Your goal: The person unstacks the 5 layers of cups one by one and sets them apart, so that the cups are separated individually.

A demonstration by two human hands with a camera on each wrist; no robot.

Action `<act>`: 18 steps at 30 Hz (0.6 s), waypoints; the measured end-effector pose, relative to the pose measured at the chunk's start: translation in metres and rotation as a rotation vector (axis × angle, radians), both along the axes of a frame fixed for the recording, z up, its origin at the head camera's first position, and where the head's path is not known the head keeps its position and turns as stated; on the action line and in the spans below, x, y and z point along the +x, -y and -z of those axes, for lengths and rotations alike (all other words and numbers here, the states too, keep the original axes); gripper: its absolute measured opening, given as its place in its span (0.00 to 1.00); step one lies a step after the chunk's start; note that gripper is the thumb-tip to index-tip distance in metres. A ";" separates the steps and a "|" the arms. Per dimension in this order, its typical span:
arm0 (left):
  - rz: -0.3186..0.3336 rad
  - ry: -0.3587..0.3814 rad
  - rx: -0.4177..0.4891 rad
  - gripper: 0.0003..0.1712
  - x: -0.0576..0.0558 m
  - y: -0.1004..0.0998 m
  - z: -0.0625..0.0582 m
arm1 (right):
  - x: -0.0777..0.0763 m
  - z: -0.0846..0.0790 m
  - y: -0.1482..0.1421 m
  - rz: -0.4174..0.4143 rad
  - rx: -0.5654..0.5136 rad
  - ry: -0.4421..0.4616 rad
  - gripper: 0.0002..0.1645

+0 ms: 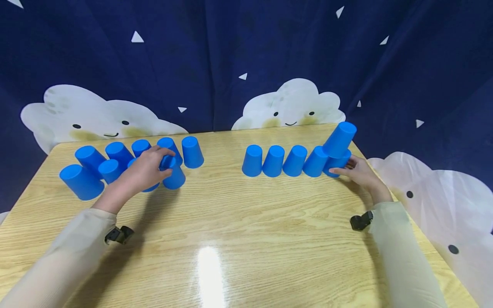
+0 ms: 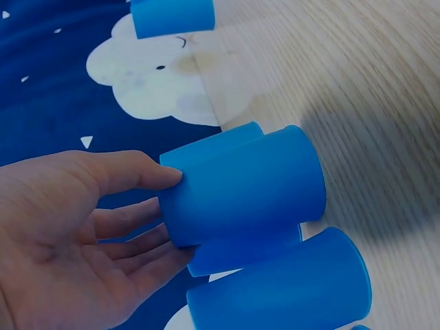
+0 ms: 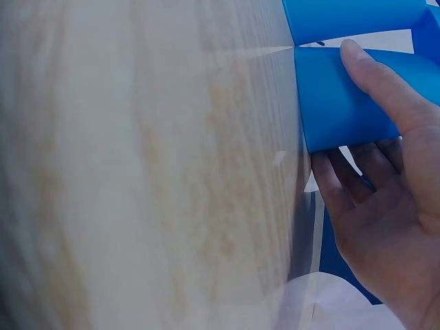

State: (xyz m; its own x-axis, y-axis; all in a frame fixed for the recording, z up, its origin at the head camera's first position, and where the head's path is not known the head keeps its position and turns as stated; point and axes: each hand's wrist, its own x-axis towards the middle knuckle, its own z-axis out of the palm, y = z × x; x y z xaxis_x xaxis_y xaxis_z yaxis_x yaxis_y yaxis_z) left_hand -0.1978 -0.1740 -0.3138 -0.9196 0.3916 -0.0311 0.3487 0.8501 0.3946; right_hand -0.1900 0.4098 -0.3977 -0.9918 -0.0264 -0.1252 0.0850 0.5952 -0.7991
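On the left, my left hand (image 1: 148,168) grips an upside-down blue cup (image 1: 175,176) near its narrow top. The left wrist view shows the thumb on one side of that cup (image 2: 244,185) and the fingers on the other. My right hand (image 1: 360,172) holds the rightmost cup (image 1: 334,166) of a row, its thumb along the wall of the cup (image 3: 344,103) and its fingers around the far side. Another cup (image 1: 340,139) sits upside down above the row's right end, overlapping the held cup and its neighbour (image 1: 316,161) in the head view.
Several more upside-down blue cups (image 1: 81,182) stand in two rows at the left, partly hidden by the left forearm. The rest of the right-hand row (image 1: 252,161) runs along the wooden table (image 1: 246,222). A dark blue curtain (image 1: 212,64) with clouds hangs behind.
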 end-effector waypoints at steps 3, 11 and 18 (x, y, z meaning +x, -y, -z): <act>0.006 -0.010 -0.005 0.29 0.001 0.000 -0.002 | 0.000 0.000 0.000 0.000 0.000 -0.001 0.51; 0.011 -0.047 0.062 0.29 0.004 -0.011 -0.017 | -0.002 0.003 -0.002 0.002 -0.006 0.006 0.50; 0.066 -0.080 0.131 0.30 0.003 -0.048 -0.022 | -0.001 0.004 -0.003 0.006 -0.002 0.006 0.50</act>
State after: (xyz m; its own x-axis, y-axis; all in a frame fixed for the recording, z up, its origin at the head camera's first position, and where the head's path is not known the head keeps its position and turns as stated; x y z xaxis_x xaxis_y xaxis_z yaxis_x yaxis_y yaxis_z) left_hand -0.1946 -0.1257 -0.2918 -0.8892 0.4472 0.0966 0.4370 0.7674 0.4692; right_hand -0.1913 0.4128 -0.4017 -0.9912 -0.0211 -0.1310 0.0930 0.5930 -0.7998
